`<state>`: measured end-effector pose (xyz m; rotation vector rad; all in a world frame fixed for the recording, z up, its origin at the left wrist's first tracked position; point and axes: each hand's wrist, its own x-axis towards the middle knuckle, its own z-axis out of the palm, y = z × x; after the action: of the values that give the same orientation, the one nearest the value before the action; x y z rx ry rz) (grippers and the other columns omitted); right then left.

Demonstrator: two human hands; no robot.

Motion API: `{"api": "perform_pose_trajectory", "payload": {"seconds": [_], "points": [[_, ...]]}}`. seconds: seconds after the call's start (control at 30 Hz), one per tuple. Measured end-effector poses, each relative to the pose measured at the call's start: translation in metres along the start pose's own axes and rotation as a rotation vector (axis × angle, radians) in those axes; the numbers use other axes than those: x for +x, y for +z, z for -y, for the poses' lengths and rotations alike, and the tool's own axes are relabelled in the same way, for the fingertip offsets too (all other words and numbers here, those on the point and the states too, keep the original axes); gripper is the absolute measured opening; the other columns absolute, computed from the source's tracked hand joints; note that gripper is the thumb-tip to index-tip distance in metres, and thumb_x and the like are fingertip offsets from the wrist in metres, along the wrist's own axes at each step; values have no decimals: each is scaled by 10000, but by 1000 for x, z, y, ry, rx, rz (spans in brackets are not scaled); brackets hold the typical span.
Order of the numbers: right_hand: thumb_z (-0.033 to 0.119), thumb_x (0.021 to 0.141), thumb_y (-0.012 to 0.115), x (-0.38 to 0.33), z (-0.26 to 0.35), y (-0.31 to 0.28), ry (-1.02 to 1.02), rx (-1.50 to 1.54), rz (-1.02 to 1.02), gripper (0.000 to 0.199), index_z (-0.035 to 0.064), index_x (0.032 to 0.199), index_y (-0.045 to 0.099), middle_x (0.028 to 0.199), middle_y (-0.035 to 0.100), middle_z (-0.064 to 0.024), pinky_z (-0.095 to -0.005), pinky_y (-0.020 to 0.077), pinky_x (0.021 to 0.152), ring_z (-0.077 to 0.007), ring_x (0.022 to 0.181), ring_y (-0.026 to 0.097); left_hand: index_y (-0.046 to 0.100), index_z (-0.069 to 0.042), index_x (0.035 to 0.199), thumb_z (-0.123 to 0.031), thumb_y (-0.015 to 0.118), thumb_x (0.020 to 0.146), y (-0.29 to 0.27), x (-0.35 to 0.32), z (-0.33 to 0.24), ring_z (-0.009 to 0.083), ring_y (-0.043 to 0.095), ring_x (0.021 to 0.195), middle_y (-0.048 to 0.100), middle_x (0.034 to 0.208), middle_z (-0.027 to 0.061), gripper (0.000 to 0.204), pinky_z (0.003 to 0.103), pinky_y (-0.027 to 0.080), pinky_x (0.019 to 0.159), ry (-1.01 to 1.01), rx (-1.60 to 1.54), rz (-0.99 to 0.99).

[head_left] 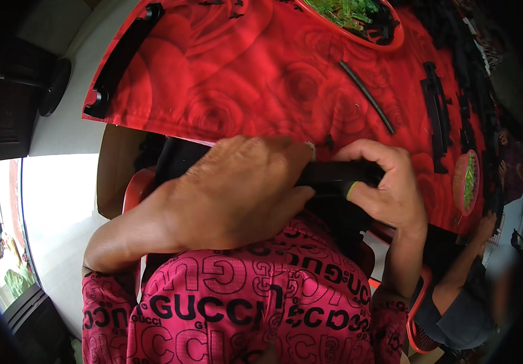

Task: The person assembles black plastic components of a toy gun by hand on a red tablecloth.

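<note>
A long black plastic piece (pixel 328 174) is held crosswise in front of my body, near the front edge of the table. My left hand (pixel 237 188) is closed over its left end, with the back of the hand hiding much of it. At the other end, my right hand (pixel 392 185) is wrapped round the piece, its index finger bent over the top and its thumb against the near side. A thin yellow-green edge (pixel 351 190) shows at the tip of my right thumb; I cannot make out what it is.
The table has a red rose-patterned cloth (pixel 243 79). A red basin (pixel 395 42) of green pieces stands far back. A black rod (pixel 367 97), long black part (pixel 122 60), black strips (pixel 434 115) and pink basket (pixel 460 188) lie about. At right sits another person (pixel 461 309).
</note>
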<state>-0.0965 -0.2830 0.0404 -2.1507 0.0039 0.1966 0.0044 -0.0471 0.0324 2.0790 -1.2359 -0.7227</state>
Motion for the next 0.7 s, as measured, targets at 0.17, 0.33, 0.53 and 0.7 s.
{"api": "perform_pose_trajectory", "payload": {"seconds": [0.17, 0.33, 0.53, 0.7], "points": [[8, 709, 656, -4, -1, -12, -34, 41, -14, 376, -51, 1075, 718, 911, 746, -95, -272, 544, 806, -126, 856, 705, 652, 11, 1244, -106, 694, 914, -14, -5, 20, 343, 727, 898, 721, 952, 192, 352, 420, 543, 814, 67, -230, -1], [53, 736, 685, -10, -3, -7, -28, 144, -55, 436, -66, 1155, 697, 950, 749, -104, -280, 540, 849, -147, 897, 715, 678, 16, 1144, -105, 704, 916, -9, -4, 23, 272, 711, 791, 707, 851, 164, 260, 380, 523, 724, -14, -354, 64], [279, 858, 799, -12, -5, 4, -67, 455, -125, 507, -61, 1214, 679, 959, 750, -109, -284, 533, 851, -155, 895, 715, 681, 21, 1040, -139, 720, 917, -4, -4, 19, 295, 694, 721, 677, 779, 184, 205, 405, 500, 663, -8, -368, 77], [321, 950, 752, -8, -13, 14, -45, 365, -255, 433, -42, 1177, 691, 912, 746, -89, -273, 530, 804, -133, 848, 709, 699, 0, 986, -180, 735, 914, 16, -5, 16, 357, 663, 638, 646, 692, 183, 197, 436, 490, 603, -12, -300, -29]]}}
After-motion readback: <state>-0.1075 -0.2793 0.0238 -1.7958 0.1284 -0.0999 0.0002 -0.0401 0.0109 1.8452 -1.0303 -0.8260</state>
